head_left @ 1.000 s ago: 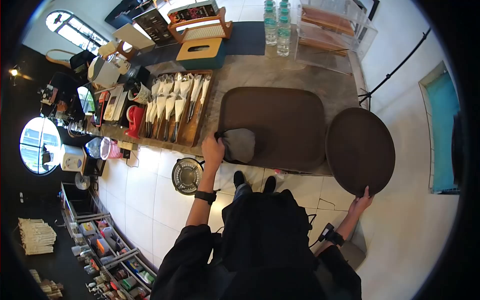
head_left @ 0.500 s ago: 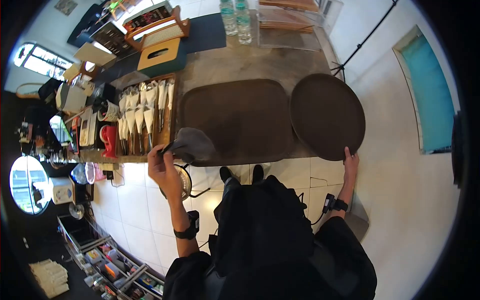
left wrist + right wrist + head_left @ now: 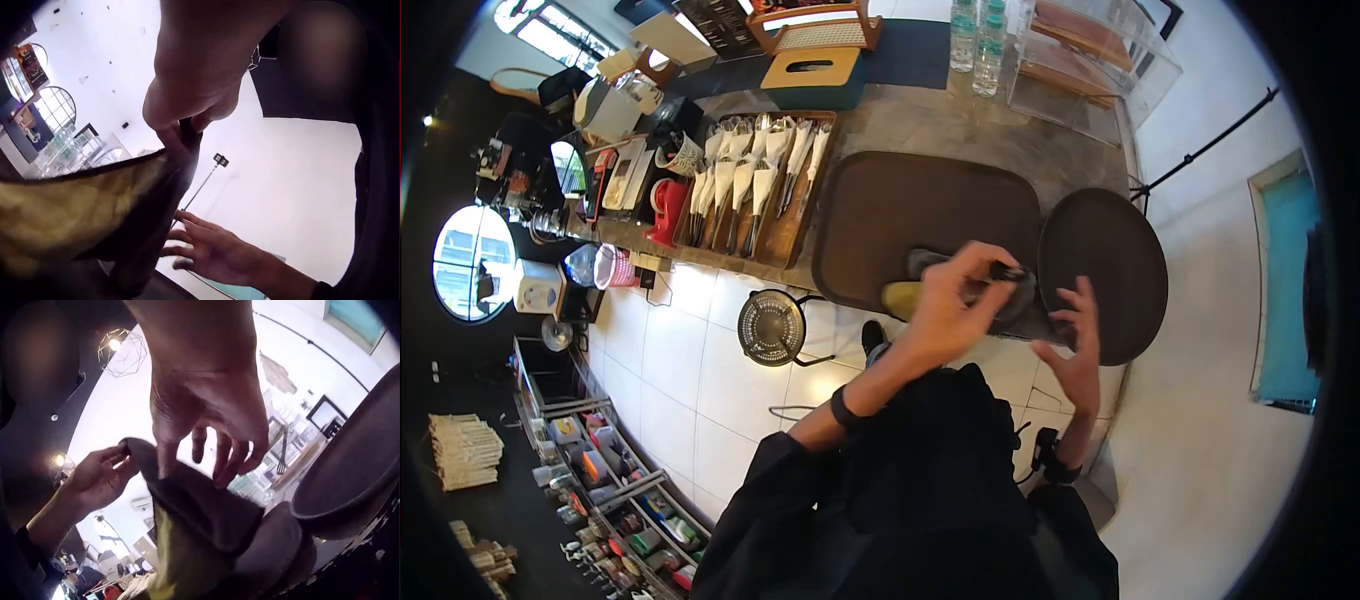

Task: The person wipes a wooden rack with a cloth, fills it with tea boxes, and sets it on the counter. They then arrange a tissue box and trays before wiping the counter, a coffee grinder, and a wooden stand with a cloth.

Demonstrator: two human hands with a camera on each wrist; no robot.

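Observation:
My left hand (image 3: 950,315) pinches a cloth (image 3: 900,298) by its edge over the front right of a brown rectangular tray (image 3: 920,200). One face of the cloth is dark grey, the other yellow-green, as the left wrist view shows. Beside it my right hand (image 3: 1078,360) has its fingers spread, in front of a brown round tray (image 3: 1105,270). That round tray stands at the right of the rectangular one. In the right wrist view, my right fingers hang right at the grey face of the cloth (image 3: 219,515), not closed round it.
A wooden tray (image 3: 778,240) of wrapped cutlery sits left of the rectangular tray. Behind are a tissue box (image 3: 815,75), water bottles (image 3: 988,60) and a clear display case (image 3: 1070,100). A round metal-topped stool (image 3: 772,328) stands below the counter's front edge.
My left hand has swung the cloth from the left to the right across my front. My right hand has let go of the round tray's rim and moved inward toward the cloth.

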